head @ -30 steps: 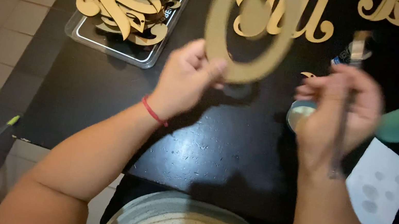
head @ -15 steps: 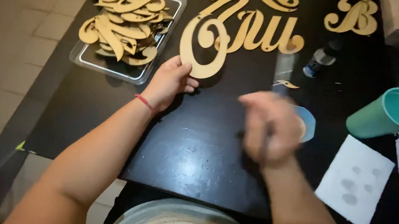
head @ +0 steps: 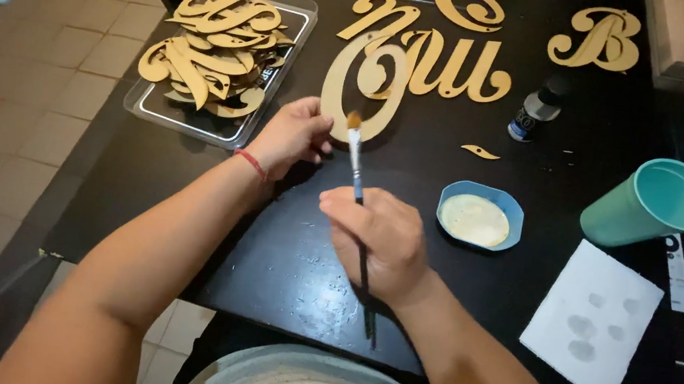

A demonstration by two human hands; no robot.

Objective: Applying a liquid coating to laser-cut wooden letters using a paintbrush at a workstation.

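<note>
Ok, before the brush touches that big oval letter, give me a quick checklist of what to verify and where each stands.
1. Letter steadied: ok. The left hand rests on the lower left edge of the wooden oval letter, which lies flat on the black table.
2. Brush gripped: ok. The right hand holds the paintbrush, bristles pointing at the letter's lower part.
3. Bristles loaded: cannot tell. The tip looks light brown; wetness is unclear.
4. Paint within reach: ok. The blue dish of cream paint sits just right of the right hand.
5. Neighbouring letters apart: not ok. The oval overlaps the script letters behind it.
</note>
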